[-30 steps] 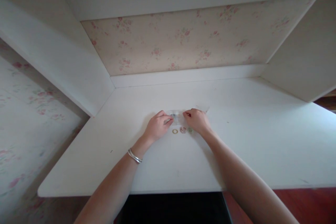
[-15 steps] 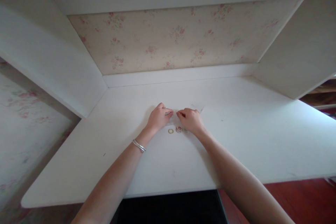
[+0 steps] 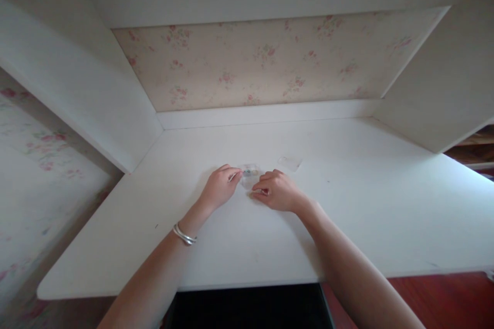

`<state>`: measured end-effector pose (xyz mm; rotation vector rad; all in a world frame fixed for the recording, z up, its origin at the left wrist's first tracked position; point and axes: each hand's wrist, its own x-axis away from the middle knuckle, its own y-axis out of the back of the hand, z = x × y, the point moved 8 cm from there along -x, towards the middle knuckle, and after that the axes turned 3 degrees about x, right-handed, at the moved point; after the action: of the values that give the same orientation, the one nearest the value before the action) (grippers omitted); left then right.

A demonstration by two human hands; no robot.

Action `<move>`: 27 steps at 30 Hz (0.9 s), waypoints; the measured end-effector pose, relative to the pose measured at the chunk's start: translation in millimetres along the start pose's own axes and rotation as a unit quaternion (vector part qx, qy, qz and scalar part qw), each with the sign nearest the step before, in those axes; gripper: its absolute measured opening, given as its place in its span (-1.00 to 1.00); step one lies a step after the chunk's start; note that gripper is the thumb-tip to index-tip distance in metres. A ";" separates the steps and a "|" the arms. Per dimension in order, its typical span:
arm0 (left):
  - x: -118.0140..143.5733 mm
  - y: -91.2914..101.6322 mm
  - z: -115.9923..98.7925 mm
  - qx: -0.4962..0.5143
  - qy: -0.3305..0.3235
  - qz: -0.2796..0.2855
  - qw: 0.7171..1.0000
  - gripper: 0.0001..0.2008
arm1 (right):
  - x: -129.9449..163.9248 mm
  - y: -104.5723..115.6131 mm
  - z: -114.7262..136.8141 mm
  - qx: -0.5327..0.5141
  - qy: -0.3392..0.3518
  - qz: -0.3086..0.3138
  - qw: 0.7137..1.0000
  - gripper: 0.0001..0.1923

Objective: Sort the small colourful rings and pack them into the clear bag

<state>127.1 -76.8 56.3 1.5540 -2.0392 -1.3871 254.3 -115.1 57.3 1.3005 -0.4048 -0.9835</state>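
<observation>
Right hand (image 3: 278, 191) now down by rings (image 3: 265, 192)

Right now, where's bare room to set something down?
Desk right of the right forearm looks free, bar specks; also between that arm and the left forearm, by the front edge. Crowded: around left hand, right hand and clear container, with a clear piece beyond.
</observation>
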 end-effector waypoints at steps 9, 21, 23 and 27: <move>27.6 -18.7 -9.7 -0.012 -0.005 0.063 0.998 -0.74 | -0.3 -16.6 4.6 0.029 -0.004 0.082 0.996 -0.80; 31.6 -25.1 -12.2 -0.054 -0.006 0.089 0.995 -0.71 | -4.4 -6.0 -0.5 -0.033 0.006 -0.007 0.999 -0.71; 32.2 -26.9 -13.0 -0.062 -0.011 0.098 0.993 -0.71 | -4.6 0.0 -4.8 -0.057 -0.009 -0.047 0.997 -0.73; 35.3 -28.9 -16.0 -0.088 -0.030 0.108 0.990 -0.72 | -4.3 7.9 -18.8 -0.064 -0.065 -0.126 0.988 -0.76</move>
<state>141.2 -115.0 30.1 1.1952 -1.9889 -1.4981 268.8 -100.5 60.7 1.1933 -0.2737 -1.2913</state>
